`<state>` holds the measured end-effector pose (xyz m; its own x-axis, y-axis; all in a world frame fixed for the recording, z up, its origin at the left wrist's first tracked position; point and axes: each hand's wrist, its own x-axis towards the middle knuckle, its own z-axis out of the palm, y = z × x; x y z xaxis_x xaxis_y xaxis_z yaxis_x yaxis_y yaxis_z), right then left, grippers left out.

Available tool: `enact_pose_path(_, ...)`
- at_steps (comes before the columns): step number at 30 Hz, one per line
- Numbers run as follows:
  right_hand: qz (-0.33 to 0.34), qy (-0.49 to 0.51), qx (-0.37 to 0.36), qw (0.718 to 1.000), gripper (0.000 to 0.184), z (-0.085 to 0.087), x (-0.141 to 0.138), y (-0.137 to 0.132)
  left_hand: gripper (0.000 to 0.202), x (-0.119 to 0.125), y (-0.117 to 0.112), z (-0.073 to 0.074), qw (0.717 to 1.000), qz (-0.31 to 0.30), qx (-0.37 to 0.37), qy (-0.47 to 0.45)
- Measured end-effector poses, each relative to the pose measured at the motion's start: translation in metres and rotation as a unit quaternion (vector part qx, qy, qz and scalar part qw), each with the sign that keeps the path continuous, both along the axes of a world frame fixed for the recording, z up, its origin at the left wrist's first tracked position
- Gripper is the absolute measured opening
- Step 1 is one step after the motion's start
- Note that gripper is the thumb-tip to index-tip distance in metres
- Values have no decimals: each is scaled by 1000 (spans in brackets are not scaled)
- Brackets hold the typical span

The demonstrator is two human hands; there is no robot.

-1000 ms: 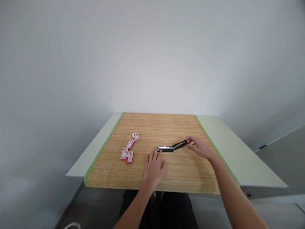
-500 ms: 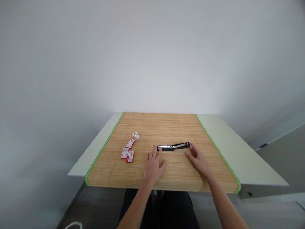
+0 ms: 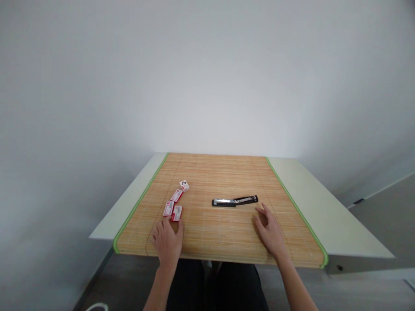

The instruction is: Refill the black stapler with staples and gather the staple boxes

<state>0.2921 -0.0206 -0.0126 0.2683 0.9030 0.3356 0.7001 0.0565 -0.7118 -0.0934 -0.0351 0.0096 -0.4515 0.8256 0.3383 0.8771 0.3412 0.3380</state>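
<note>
A black and silver stapler [image 3: 235, 201], folded out flat, lies near the middle of the bamboo mat [image 3: 220, 181]. My right hand [image 3: 269, 231] rests flat on the mat just in front of the stapler's right end, fingers stretched out, holding nothing. My left hand [image 3: 167, 241] lies near the mat's front left with fingers spread, its fingertips just short of the nearest of several small red and white staple boxes [image 3: 177, 213]. It holds nothing.
The mat has green side edges and covers a pale table [image 3: 327, 211]. A white wall stands behind the table. The boxes lie in a loose line toward the back left [image 3: 184, 185]. My dark-clothed lap shows under the front edge.
My right hand let go of the stapler, which now lies flat, and drew back. My left hand moved left from beside the stapler to the staple boxes.
</note>
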Motion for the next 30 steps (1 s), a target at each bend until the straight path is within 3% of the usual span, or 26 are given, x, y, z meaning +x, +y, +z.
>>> enact_pose_path(3,-16,-29,13,999,52,0,-2,-3,31,12,1,0,995,-91,-18,-22)
enact_pose_path(6,-18,-77,10,997,30,3,-7,-8,29,31,6,3,962,-265,-42,-54)
enact_pose_path(8,35,-105,-1,994,24,9,-13,-11,33,44,14,7,928,-359,-59,-76)
enact_pose_path(10,112,-119,-13,986,20,16,-22,-12,34,56,24,11,904,-411,-65,-95)
enact_pose_path(15,193,-127,-40,972,17,27,-48,-5,34,69,45,17,878,-459,-62,-122)
enact_pose_path(25,196,-90,-43,976,20,15,-63,7,40,70,54,13,855,-492,-76,-144)
enact_pose_path(30,197,-83,-46,976,50,19,-61,7,51,64,54,9,856,-485,-63,-169)
